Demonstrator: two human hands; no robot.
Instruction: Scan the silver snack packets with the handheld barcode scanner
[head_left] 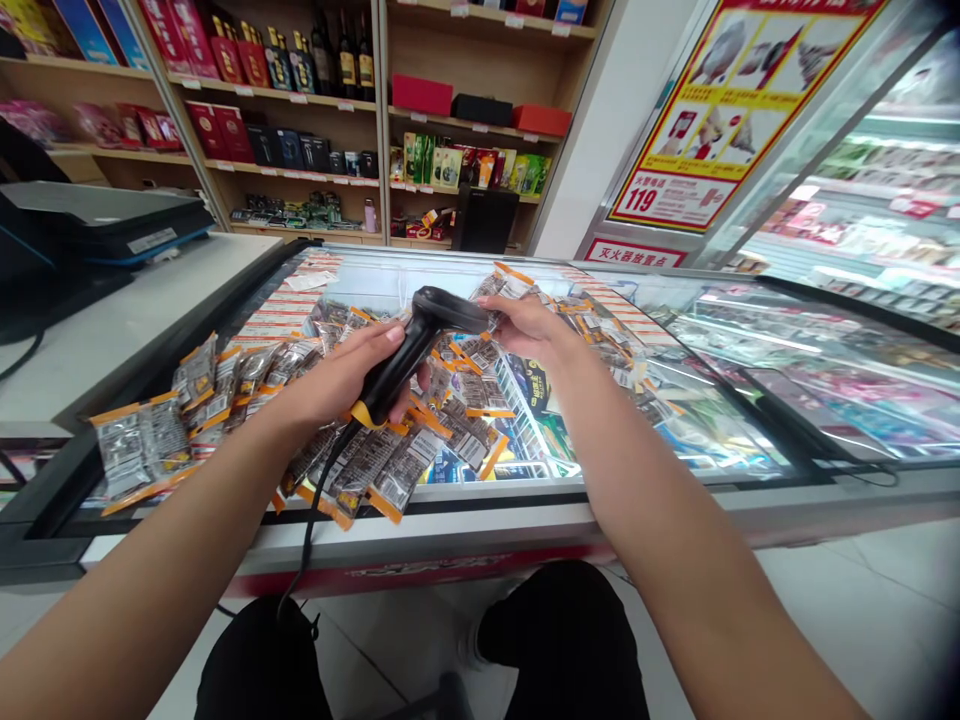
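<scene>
- Left hand (349, 370) is wrapping closed round the handle of a black barcode scanner (409, 355); grip is looking firm, thumb on top.
- Right hand (532, 325) is hovering by the scanner's head, fingers partly curled; seems to be pinching an orange-edged packet (501, 284), but contact is hidden, can't tell for sure.
- Scanner is sitting above the freezer top (750, 462), between both hands, head pointing toward the right hand.
- Loose packets (409, 470) are lying overlapped below the scanner, some poking over the front rim (525, 516); risk: a forearm brushing them could be tipping one to the floor (855, 600).
- Cable (309, 530) is hanging from the handle past the rim toward the left knee (262, 660); could be snagging on packets or leg, tugging the scanner off aim.
- Packet film is looking shiny and creased; glare or folds could be spoiling a read.
- Many alike packets are crowding close; the beam could be catching a neighbour's code instead.
- Left-side pile (255, 370) is leaning in layers; a bump could be sending it sliding.
</scene>
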